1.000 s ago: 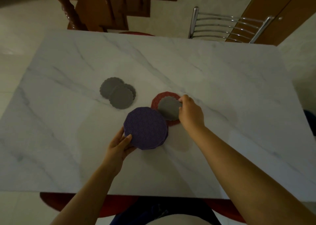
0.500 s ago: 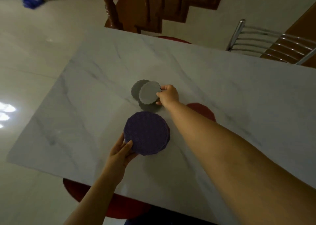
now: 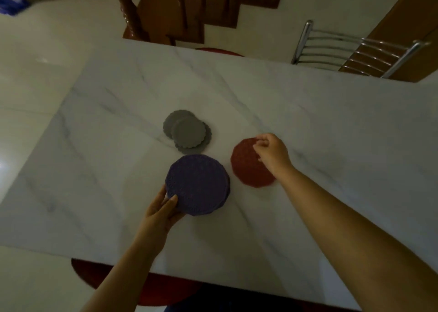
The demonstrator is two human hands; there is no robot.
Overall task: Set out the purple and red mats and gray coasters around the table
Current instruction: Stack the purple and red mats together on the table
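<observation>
I am watching a marble tabletop (image 3: 308, 122) from a head camera, with everything gathered near its middle and nothing dealt out to the places yet. My left hand (image 3: 163, 207) is gripping a stack of purple mats (image 3: 199, 183) at its seven o'clock rim, thumb on top and fingers under, probably to keep the pile steady while the other hand sorts. The red mat (image 3: 248, 167) is lying flat at the stack's three o'clock, just apart from it. My right hand (image 3: 272, 152) is hovering over the red mat's one o'clock rim with fingers curled; I cannot tell whether they are pinching it yet. The gray coasters (image 3: 187, 131) are sitting in a loose overlapping pile at the stack's eleven o'clock. A second ago one coaster was lying on the red mat; the right hand carried it to the gray pile and is now returning, leaving the red mat bare.
</observation>
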